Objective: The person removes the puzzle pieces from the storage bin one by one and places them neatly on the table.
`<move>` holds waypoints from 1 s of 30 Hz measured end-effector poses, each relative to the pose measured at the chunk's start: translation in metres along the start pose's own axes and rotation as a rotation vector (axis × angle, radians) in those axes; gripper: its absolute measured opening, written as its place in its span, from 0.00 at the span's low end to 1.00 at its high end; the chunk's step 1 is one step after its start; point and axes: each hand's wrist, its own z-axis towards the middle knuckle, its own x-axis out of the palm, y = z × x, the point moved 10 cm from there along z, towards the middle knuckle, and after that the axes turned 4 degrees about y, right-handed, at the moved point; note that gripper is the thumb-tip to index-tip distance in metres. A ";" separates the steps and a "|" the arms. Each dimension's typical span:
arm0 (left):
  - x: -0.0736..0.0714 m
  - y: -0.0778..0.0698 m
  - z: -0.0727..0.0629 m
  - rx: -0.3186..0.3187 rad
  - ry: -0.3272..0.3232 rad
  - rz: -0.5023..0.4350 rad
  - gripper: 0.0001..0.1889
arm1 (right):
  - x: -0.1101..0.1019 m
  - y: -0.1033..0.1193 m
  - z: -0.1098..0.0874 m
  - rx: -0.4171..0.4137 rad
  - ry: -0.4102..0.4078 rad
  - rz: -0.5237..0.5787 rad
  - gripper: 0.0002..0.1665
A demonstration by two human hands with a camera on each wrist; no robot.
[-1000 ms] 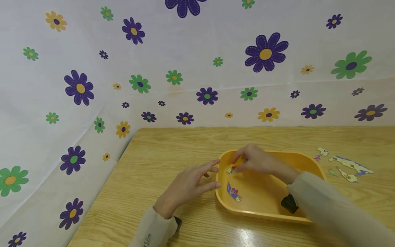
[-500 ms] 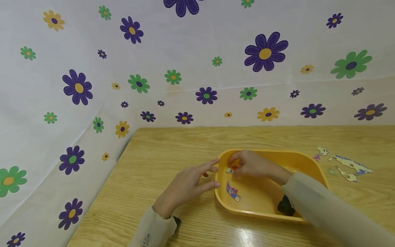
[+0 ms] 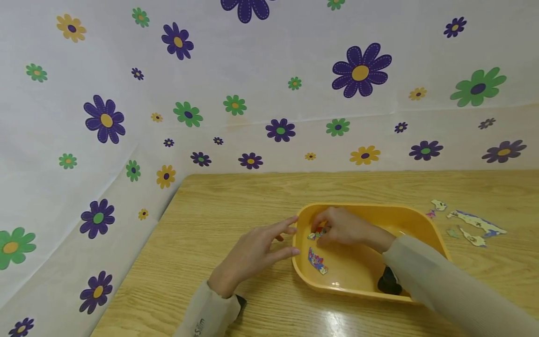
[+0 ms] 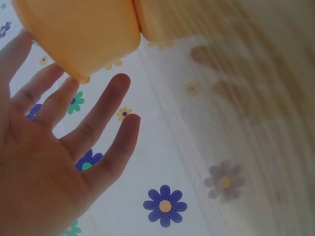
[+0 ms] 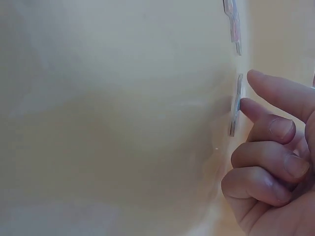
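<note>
Inside a yellow plastic basin (image 3: 358, 276), my right hand (image 3: 347, 227) bends over a small flat printed cut-out piece (image 3: 313, 236). In the right wrist view an index fingertip touches that cut-out (image 5: 236, 110) on the basin floor; the thumb is close to it and the other fingers are curled. A second colourful cut-out (image 3: 317, 261) lies nearer the basin's front left corner. My left hand (image 3: 257, 252) is at the basin's left end, its fingers extended. In the left wrist view several fingertips of the left hand (image 4: 54, 147) touch the basin's rim, while others are apart from it.
Several more cut-out pieces lie on the wooden table (image 3: 227, 201) right of the basin, including a long cream-and-blue one (image 3: 477, 222). A flower-printed white cloth (image 3: 252, 70) hangs behind and left of the table. A black wrist device (image 3: 389, 282) hangs beneath the right sleeve inside the basin.
My right hand has shifted slightly left and toward me in the basin, and the cut-out beneath its fingers has turned a little. The left hand stays at the rim.
</note>
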 end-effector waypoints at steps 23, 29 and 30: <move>-0.001 -0.004 0.000 0.024 -0.009 0.002 0.33 | 0.006 -0.002 0.005 -0.059 -0.047 -0.016 0.06; -0.001 -0.004 -0.001 0.025 -0.009 0.010 0.33 | 0.006 -0.001 0.004 -0.054 -0.047 -0.046 0.04; -0.001 -0.004 -0.001 0.024 -0.010 0.012 0.33 | 0.006 -0.001 0.004 -0.049 -0.047 -0.048 0.04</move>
